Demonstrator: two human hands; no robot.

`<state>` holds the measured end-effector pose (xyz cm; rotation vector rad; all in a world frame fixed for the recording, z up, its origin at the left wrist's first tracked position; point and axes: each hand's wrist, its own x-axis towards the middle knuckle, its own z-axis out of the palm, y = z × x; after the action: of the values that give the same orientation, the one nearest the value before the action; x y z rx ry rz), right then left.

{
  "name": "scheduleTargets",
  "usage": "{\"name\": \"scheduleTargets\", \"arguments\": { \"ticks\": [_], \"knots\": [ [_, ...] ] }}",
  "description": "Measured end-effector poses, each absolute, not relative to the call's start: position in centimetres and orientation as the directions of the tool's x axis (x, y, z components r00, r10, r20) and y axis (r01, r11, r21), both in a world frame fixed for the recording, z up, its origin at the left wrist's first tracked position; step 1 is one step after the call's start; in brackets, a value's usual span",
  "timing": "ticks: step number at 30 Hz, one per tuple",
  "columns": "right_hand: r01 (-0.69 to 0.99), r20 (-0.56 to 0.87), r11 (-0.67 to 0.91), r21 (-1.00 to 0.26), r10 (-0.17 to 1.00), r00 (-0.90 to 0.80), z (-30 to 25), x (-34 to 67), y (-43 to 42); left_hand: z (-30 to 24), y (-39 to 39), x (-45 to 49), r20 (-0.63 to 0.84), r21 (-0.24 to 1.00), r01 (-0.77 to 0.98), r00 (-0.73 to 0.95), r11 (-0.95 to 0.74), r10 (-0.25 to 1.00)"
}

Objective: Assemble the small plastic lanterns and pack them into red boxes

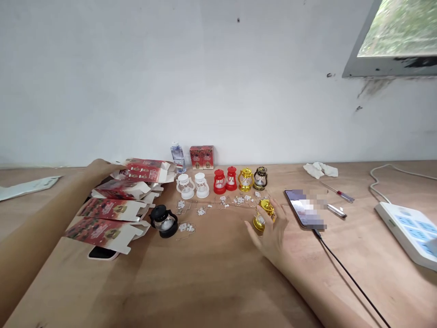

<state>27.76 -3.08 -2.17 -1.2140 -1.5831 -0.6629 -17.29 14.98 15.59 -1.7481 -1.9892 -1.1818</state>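
Observation:
My left hand (101,167) is at the far left end of a row of unfolded red cardboard boxes (141,171). Its fingers close on the rear box's edge and are partly hidden. A small gold lantern (267,207) stands under my right hand (273,232), whose fingers spread over its front and right side, the thumb apart on the left. Behind it are another gold lantern (246,179) and a bronze-black one (260,178). Red lanterns (219,181) and white lanterns (185,187) continue that row leftward. A black lantern (164,221) stands by the boxes.
Small white parts with bent wires (202,210) lie in front of the lanterns. A clear bottle (178,157) and two closed red boxes (201,157) stand near the wall. To the right are a cabled phone (298,205), a screwdriver (344,196), crumpled tissue (320,170) and a power strip (406,230).

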Motion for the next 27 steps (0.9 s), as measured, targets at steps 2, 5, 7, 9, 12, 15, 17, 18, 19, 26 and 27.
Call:
{"name": "scheduleTargets", "arguments": {
  "ticks": [2,5,7,9,12,15,17,18,19,26,27],
  "knots": [
    [0.926,0.881,0.291,-0.239,0.465,0.081,-2.2,28.3,-2.6,15.8,14.6,-17.5,0.561,0.418,0.902,-0.35,0.108,0.75],
    [0.89,0.761,0.234,-0.391,0.626,0.169,-2.5,28.7,-2.1,16.5,13.5,-16.2,0.559,0.392,0.886,-0.444,0.248,0.7],
    [0.833,0.666,0.23,-0.504,0.717,0.206,-2.8,28.8,-1.9,16.7,11.7,-13.7,0.687,0.325,0.926,-0.37,0.191,0.626],
    [0.733,0.598,0.251,-0.633,0.76,0.256,-2.9,28.8,-1.8,15.8,8.8,-10.0,0.821,0.224,0.975,-0.186,-0.005,0.54],
    [0.505,0.519,0.312,-0.805,0.782,0.344,-2.8,28.4,-2.0,11.6,2.5,-3.7,0.853,0.05,0.857,0.231,-0.513,0.469],
    [0.277,0.425,0.347,-0.896,0.851,0.31,-2.7,27.3,-2.8,5.4,-3.3,1.9,0.621,0.291,0.55,0.514,-0.783,0.592],
    [0.206,0.417,0.377,-0.903,0.884,0.213,-2.8,26.3,-3.6,1.8,-5.2,4.6,0.413,0.573,0.494,0.516,-0.654,0.751],
    [0.202,0.439,0.407,-0.891,0.885,0.155,-2.9,25.8,-4.0,0.5,-5.5,5.7,0.306,0.703,0.462,0.49,-0.541,0.816],
    [0.217,0.474,0.446,-0.868,0.875,0.098,-2.9,25.3,-4.4,-0.4,-5.5,6.6,0.22,0.798,0.411,0.481,-0.44,0.849],
    [0.638,0.786,0.595,-0.489,0.617,0.027,-1.9,24.3,-5.8,-1.2,-4.4,8.1,0.103,0.909,0.321,0.442,-0.265,0.891],
    [0.694,0.839,0.606,-0.389,0.544,-0.005,-1.6,24.5,-5.9,-1.1,-4.4,8.0,0.116,0.895,0.349,0.419,-0.278,0.901]
  ]
}}
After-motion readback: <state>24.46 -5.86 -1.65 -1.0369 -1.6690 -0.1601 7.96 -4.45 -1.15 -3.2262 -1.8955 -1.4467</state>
